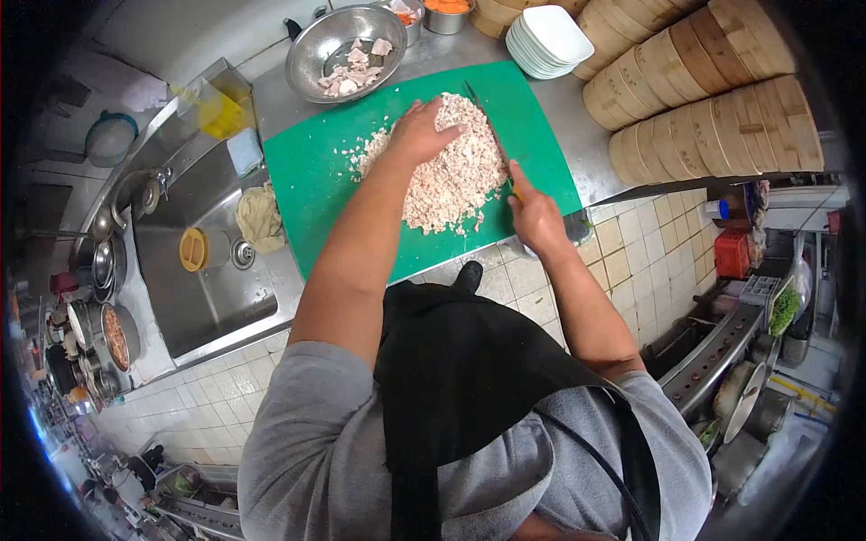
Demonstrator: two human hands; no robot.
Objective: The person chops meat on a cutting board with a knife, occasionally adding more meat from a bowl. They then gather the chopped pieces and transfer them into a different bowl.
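Note:
A wide heap of finely chopped pale meat (456, 185) lies on a green cutting board (311, 194), with small bits scattered to its left. My left hand (420, 135) rests on the heap's upper left part, thumb stretched away from the fingers; it is open. In my right hand (538, 219), closed around the yellow handle, is a knife (490, 126). Its long blade points away from me along the heap's right edge. Beyond the board, a perforated metal bowl (309, 68) holds several larger pale meat pieces (356, 72).
A sink (189, 298) lies left, with a crumpled cloth (260, 219) on its edge by the board. White square plates (548, 41) are stacked behind the board. Several bamboo steamers (713, 135) stand at right. A container of orange slices (446, 13) sits at the back.

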